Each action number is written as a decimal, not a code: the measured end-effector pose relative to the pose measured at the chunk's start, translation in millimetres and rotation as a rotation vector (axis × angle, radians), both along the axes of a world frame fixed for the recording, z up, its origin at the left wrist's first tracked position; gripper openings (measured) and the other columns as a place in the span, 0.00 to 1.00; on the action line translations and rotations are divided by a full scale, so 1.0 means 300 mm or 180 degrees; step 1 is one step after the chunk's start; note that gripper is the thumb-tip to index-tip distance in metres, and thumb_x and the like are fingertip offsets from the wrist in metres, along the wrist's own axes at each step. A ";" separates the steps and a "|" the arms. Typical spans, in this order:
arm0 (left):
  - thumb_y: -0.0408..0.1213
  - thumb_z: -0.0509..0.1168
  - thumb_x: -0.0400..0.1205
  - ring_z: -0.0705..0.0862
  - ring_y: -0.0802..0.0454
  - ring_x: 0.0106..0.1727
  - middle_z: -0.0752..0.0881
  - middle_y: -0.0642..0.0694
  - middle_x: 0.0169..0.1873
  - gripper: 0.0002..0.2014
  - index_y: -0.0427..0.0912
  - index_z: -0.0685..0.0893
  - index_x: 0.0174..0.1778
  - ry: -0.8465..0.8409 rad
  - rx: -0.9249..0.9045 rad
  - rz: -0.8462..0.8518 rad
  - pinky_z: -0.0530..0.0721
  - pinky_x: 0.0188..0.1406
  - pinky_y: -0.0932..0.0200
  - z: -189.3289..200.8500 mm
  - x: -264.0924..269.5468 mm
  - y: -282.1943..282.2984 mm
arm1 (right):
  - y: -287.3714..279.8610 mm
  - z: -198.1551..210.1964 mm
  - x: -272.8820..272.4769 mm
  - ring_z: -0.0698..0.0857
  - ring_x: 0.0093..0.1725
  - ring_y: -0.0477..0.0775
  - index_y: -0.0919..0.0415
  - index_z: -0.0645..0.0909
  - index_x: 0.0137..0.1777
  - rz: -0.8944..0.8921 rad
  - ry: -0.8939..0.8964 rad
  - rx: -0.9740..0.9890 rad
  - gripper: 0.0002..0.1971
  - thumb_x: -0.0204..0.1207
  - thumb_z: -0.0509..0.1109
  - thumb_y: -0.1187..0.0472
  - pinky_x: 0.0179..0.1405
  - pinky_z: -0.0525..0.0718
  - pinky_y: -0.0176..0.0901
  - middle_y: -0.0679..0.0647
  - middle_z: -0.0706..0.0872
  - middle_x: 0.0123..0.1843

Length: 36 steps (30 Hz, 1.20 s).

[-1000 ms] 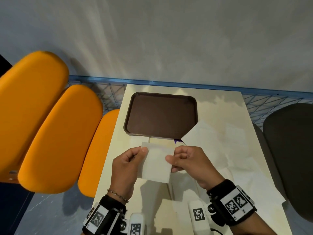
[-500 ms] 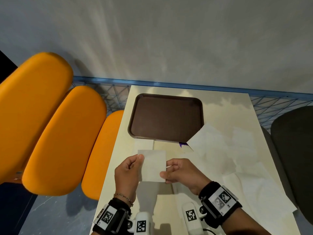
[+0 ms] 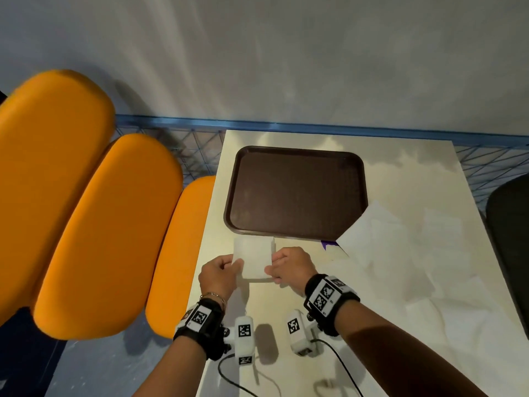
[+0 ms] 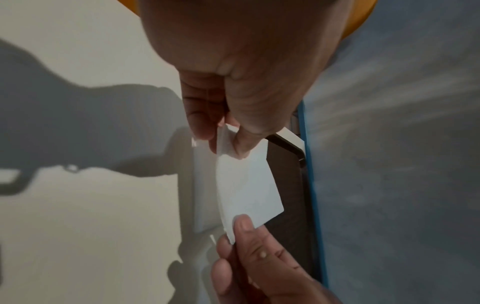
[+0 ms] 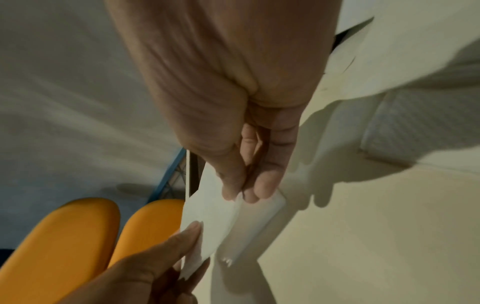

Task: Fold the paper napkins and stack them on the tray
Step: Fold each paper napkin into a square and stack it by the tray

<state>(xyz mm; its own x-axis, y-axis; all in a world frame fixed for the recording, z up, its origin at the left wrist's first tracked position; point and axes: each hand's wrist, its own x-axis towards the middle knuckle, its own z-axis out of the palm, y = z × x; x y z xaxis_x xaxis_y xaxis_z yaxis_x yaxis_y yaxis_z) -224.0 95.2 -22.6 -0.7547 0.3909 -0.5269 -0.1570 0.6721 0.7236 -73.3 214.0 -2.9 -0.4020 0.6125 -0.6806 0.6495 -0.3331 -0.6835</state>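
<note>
No readable words, brand names or numbers in any view. Only markings: black-and-white square fiducial codes. One on the left wristband (image 3: 198, 317), two on the right wristband (image 3: 325, 294), one on each white camera housing, left (image 3: 244, 330) and right (image 3: 293, 325), plus a smaller code low on the left housing. Patterns only, no legible characters. Folded napkin (image 3: 253, 260), tray (image 3: 296, 193) and counter (image 3: 412, 333) carry no print.

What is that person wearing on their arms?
Both arms are bare, with no sleeves. Each wrist has a black band with white tags bearing black-and-white square patterns. A small white camera box with the same kind of tag hangs off each band, trailing a thin black cable. The left wrist also wears a thin chain bracelet.
</note>
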 end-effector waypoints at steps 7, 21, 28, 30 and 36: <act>0.43 0.77 0.80 0.86 0.53 0.41 0.90 0.56 0.34 0.05 0.48 0.91 0.40 0.0338 -0.0253 -0.0394 0.79 0.41 0.63 -0.113 -0.039 0.043 | 0.008 -0.113 -0.049 0.95 0.44 0.54 0.50 0.87 0.41 0.0031 -0.0419 0.0403 0.11 0.67 0.87 0.53 0.53 0.96 0.56 0.48 0.95 0.41; 0.45 0.78 0.81 0.87 0.51 0.45 0.88 0.52 0.42 0.07 0.52 0.86 0.50 0.0613 -0.0364 -0.0496 0.81 0.42 0.61 -0.134 -0.029 0.048 | -0.002 -0.151 -0.040 0.93 0.51 0.51 0.47 0.87 0.54 0.0221 -0.0826 0.0754 0.18 0.69 0.87 0.46 0.60 0.92 0.48 0.46 0.94 0.52; 0.53 0.78 0.78 0.81 0.51 0.51 0.79 0.53 0.56 0.19 0.55 0.79 0.59 0.0855 -0.0443 -0.0328 0.79 0.49 0.53 -0.065 0.045 0.038 | 0.017 -0.095 0.258 0.85 0.65 0.52 0.48 0.78 0.71 0.0612 -0.1202 0.1704 0.26 0.76 0.83 0.51 0.66 0.85 0.44 0.47 0.82 0.66; 0.49 0.78 0.79 0.81 0.52 0.51 0.80 0.53 0.55 0.16 0.55 0.80 0.57 0.0853 -0.0273 -0.0489 0.78 0.48 0.55 -0.028 0.108 0.022 | 0.026 -0.065 0.399 0.80 0.70 0.54 0.52 0.74 0.76 0.0663 -0.1668 0.1948 0.29 0.80 0.79 0.46 0.73 0.79 0.44 0.51 0.78 0.70; 0.42 0.79 0.78 0.87 0.56 0.52 0.89 0.58 0.48 0.08 0.52 0.90 0.52 0.0444 0.0085 -0.1105 0.82 0.51 0.59 -0.013 0.320 -0.019 | 0.026 -0.083 0.607 0.79 0.71 0.64 0.63 0.71 0.77 0.0165 -0.1971 0.1617 0.36 0.76 0.82 0.46 0.72 0.80 0.55 0.62 0.78 0.72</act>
<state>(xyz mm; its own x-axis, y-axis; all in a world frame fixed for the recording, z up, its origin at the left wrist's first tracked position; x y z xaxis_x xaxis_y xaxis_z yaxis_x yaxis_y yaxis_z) -128.1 89.4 -26.6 -0.6386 0.6483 -0.4147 0.1782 0.6487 0.7399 108.6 221.7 -27.7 -0.0790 0.8983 -0.4322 0.9666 -0.0370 -0.2537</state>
